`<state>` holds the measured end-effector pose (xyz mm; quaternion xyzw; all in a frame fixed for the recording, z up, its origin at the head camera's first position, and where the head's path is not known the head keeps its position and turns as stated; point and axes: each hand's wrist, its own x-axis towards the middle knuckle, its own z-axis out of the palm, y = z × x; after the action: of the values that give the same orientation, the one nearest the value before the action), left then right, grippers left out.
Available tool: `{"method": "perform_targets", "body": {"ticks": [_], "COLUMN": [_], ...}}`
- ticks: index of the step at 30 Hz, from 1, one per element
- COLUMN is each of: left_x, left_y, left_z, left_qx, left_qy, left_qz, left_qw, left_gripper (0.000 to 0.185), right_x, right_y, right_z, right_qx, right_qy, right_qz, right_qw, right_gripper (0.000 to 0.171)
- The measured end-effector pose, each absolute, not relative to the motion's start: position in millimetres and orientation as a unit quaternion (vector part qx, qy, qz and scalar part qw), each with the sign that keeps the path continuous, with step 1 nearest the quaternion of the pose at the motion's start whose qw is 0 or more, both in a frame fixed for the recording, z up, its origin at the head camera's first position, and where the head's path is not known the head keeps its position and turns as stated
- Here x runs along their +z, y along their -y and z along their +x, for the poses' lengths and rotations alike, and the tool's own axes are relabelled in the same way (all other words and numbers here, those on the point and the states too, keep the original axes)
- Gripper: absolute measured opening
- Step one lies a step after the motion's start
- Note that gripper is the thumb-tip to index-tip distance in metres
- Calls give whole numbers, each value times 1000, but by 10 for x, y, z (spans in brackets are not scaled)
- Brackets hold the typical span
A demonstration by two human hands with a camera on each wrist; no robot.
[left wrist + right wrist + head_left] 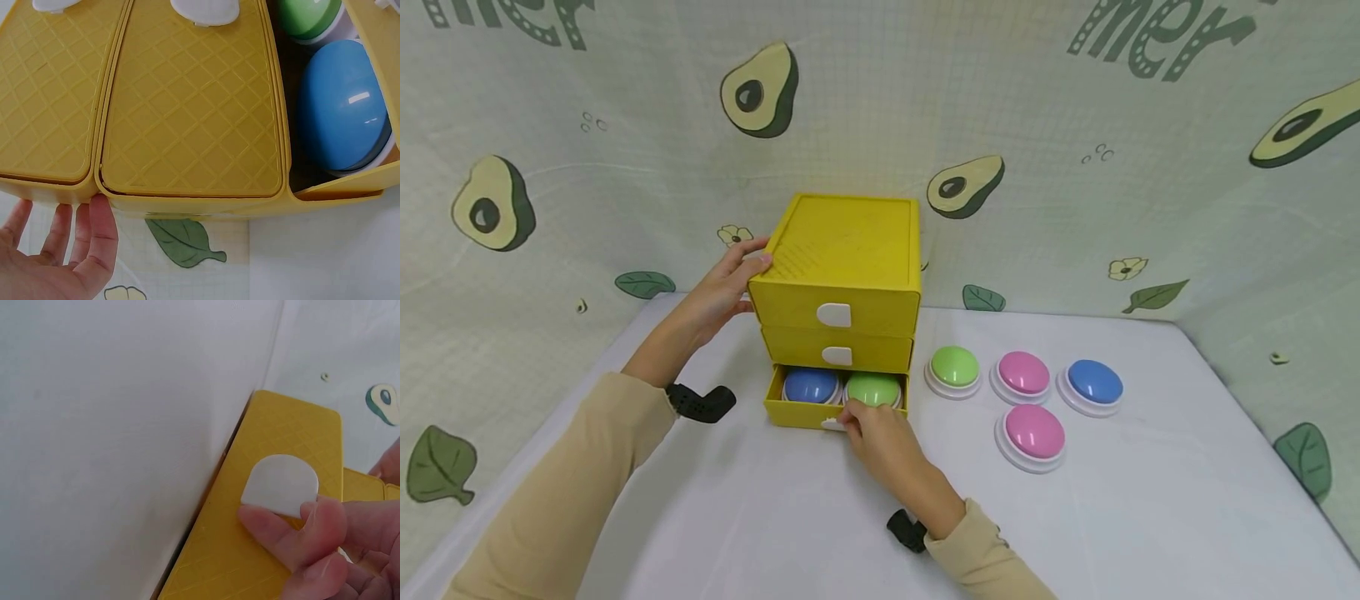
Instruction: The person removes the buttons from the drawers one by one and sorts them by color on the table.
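Three yellow drawers (pixel 838 312), two domes inside (pixel 842 388), four domes outside (pixel 1026 392)

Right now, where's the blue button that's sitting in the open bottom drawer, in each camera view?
Head: blue button sits in the left half of the open bottom drawer, centre frame.
Left wrist: right side of the frame, inside the drawer.
Right wrist: not in it.
Shared landmark: the drawer's white handle tab, which the right hand pinches.
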<state>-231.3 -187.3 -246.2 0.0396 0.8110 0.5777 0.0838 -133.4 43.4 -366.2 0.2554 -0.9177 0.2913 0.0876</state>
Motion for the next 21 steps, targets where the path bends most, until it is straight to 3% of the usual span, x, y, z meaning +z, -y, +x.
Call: {"method": "perform_targets", "body": {"ticks": [21], "left_x": [-2470], "left_y": [1887], "left_z": [-2296], "left_qx": [584], "left_qy": [-806], "left_qz": [54], "left_qw": [79], "left_gripper": [60], "right_x": [-3648], "right_y": [-465], "right_z": [-1202], "right_qx": [303], "right_qy": [909], "right_qz": [274], "right_qw": [87], "right_gripper": [6]}}
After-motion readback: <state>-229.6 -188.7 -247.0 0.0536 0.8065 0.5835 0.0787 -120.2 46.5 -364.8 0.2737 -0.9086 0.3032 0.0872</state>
